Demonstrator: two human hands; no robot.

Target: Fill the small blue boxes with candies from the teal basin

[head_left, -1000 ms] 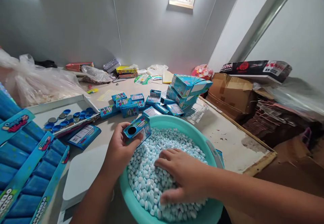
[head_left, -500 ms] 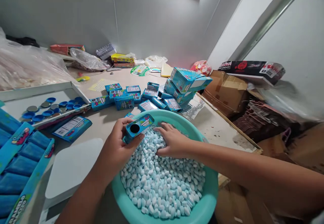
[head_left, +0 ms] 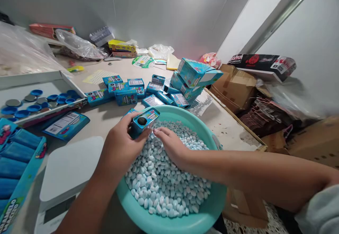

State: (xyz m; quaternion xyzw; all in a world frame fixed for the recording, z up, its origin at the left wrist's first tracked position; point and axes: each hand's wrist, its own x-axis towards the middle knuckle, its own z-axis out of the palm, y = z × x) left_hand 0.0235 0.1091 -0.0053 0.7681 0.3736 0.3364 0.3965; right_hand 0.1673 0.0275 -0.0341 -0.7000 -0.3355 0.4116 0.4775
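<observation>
Gripping a small blue tin (head_left: 145,121) in the left hand (head_left: 120,138), just inside the far rim of the teal basin (head_left: 182,112), the right hand (head_left: 171,147) rests loosely open on the pale blue candies (head_left: 161,181) (the counter (head_left: 225,128) edge runs close by on the right).

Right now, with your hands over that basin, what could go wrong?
The small blue box in your left hand has an open round hole, so tipping it might spill anything inside. The loose pale-blue candies under your right hand nearly fill the teal basin, so rough stirring could push some over the rim. The leaning stack of blue cartons beyond it might also slide.
</observation>
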